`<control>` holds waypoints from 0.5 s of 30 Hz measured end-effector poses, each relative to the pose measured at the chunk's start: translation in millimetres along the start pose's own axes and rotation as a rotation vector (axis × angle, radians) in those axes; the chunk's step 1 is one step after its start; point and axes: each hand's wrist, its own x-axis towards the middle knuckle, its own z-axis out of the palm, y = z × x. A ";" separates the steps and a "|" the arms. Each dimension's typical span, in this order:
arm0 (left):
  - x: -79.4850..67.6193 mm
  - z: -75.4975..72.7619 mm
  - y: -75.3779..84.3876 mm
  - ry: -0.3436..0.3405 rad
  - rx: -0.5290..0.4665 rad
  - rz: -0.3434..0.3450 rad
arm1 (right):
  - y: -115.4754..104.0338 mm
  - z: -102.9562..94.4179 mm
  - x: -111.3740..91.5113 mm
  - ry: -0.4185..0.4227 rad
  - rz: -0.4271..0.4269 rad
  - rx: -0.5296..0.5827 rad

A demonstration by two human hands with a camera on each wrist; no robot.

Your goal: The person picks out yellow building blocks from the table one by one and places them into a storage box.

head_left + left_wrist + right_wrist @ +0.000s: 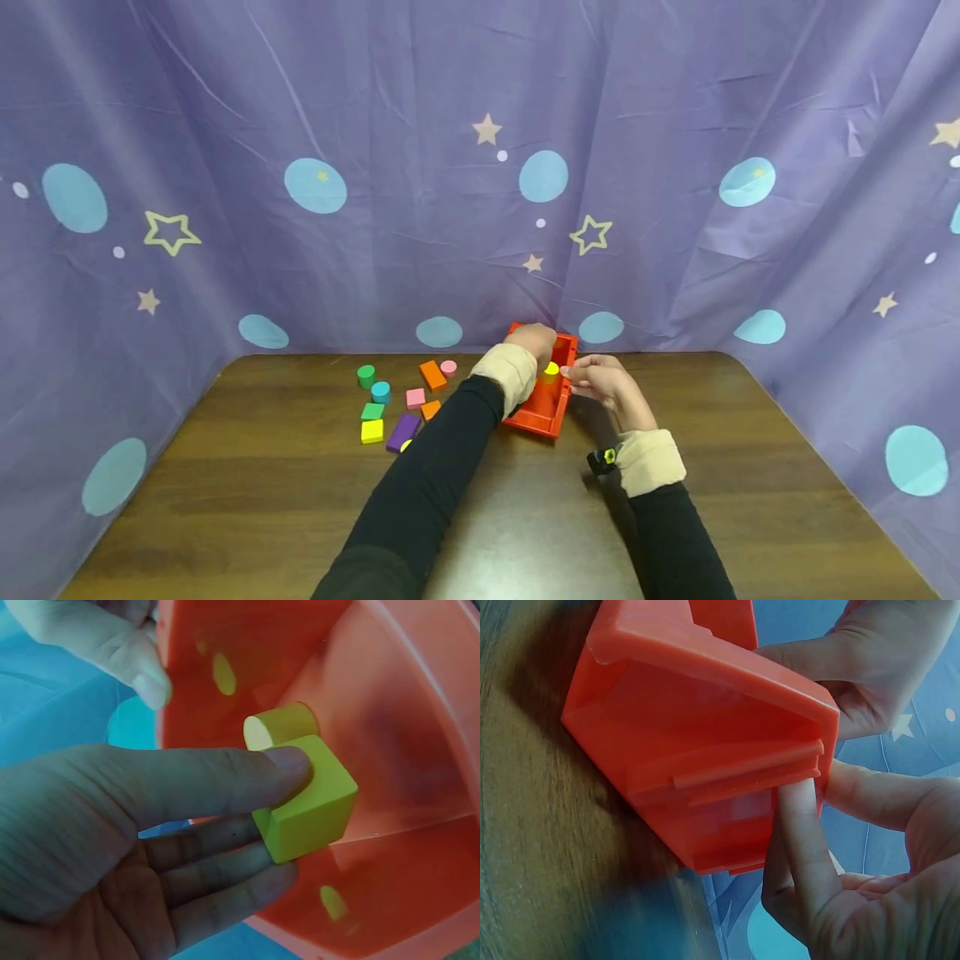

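While a purple curtain (420, 83) printed with stars and blue ovals hangs behind everything, a brown wood-grain bench (510, 517) spreads below it. Two dark sleeves (431, 483) with cream cuffs (651, 463) reach across from the near edge toward a red bin (536, 421), which sits at the bench's far edge, a little right of its middle. The left hand (534, 340) is inside the bin, thumb and fingers clamped on a yellow cube (315, 802) — held over the bin's floor, as the left wrist view shows. The right hand (603, 385) pinches the bin's right wall, its thumb at the rim and a finger against the ledge outside. A black wrist device (602, 461) shows beside the right cuff.

Loose pieces lie toward the far left corner: a purple block (403, 433), nearest the left sleeve; a long orange block (432, 376) close to the far edge; a flat yellow block (372, 432); a green block (372, 412) just beyond it; a pink block (416, 398); and a shorter orange block (431, 410). Smaller still are the round ones: a green cylinder (366, 377), a blue cylinder (381, 392) near it, and a pink cylinder (448, 368) beside the long orange block. A yellow cylinder (551, 373) is in the bin, just behind the cube — whether they touch, I cannot tell
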 end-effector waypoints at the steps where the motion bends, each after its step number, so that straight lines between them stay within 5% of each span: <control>1: 1.3 2.1 -0.1 -0.004 -0.008 -0.005 | 0.7 0.1 0.0 0.000 0.001 -0.002; 15: 22.3 19.4 -5.3 -0.010 0.035 -0.038 | 0.5 -1.2 1.8 -0.015 0.012 0.031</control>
